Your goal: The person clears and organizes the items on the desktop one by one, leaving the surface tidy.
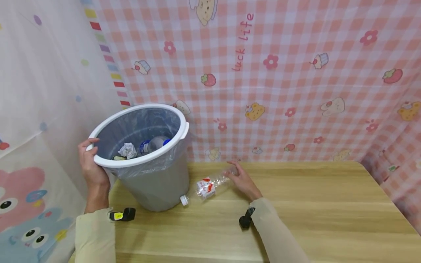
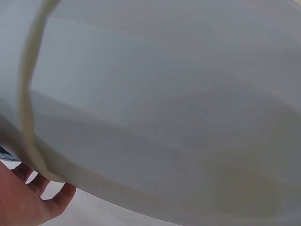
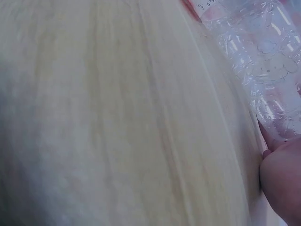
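Observation:
A grey trash bin [image 1: 158, 190] with a white rim and a clear liner stands at the left of the table. My left hand [image 1: 93, 171] grips the rim at its left side, fingers curled over the edge. In the left wrist view, the bin's grey wall [image 2: 150, 103] fills most of the picture beside my fingers [image 2: 62, 197]. On the right, a clear plastic bottle [image 1: 206, 187] with a red and white label lies tilted, its white cap [image 1: 184, 200] pointing at the foot of the bin. My right hand [image 1: 243, 182] holds the bottle by its base end.
Inside the bin are crumpled white paper [image 1: 127, 150] and a clear bottle with blue parts [image 1: 157, 143]. The wooden table [image 1: 315, 212] runs to a pink checked cloth [image 1: 289, 87] behind and a pale printed curtain [image 1: 49, 91] at left.

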The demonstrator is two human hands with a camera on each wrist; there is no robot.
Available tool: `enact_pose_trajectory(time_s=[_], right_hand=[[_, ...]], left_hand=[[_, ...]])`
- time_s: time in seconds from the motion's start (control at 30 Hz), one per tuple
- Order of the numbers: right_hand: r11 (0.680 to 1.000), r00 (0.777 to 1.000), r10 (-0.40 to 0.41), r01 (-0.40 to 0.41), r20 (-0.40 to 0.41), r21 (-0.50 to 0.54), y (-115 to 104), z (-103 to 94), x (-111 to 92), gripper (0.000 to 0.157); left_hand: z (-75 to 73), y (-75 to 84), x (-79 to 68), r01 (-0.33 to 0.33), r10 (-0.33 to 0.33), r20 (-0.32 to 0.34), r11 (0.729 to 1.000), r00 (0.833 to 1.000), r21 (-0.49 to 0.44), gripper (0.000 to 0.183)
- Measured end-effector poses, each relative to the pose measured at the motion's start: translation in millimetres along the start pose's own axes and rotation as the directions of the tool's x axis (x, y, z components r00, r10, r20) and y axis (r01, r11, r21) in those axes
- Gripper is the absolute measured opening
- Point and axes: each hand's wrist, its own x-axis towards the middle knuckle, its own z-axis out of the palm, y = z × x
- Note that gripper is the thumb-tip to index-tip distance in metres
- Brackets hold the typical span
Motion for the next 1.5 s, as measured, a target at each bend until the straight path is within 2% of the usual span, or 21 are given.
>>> enact_pose_trajectory(time_s=[0.3, 0.7, 1.17, 1.37, 1.5], right_hand=[[0.998, 1.000, -0.011, 0.011, -0.010, 0.060, -2.3, -1.9, 1.3, 0.060], [0.993, 1.000, 0.007, -0.007, 0.001, 0.120, 5.4, -8.6, -5.1, 0.066], [0.988, 0.999, -0.033, 0.030, 0.021, 0.154, 0.2, -11.9, -12.6, 0.054], [0.980, 0.999, -0.050, 0.045, 0.021, 0.192, 4.2, -11.6, -10.7, 0.053], [0.983, 0.999, -0.038, 0.034, 0.022, 0.179, 1.7, -13.0, -12.6, 0.055]], left_hand=[[2.5, 0.7, 2.5, -0.015, 0.015, -0.011, 1.000, 1.000, 0.002, 0.029], [0.5, -0.4, 0.8, -0.003, 0.003, -0.012, 1.000, 1.000, 0.012, 0.030], [1.1, -0.2, 0.5, -0.010, 0.010, -0.009, 1.000, 1.000, 0.008, 0.029], [2.2, 0.2, 0.0, -0.013, 0.013, -0.010, 1.000, 1.000, 0.000, 0.029], [2.1, 0.0, -0.2, -0.021, 0.021, -0.015, 1.000, 1.000, 0.005, 0.029]])
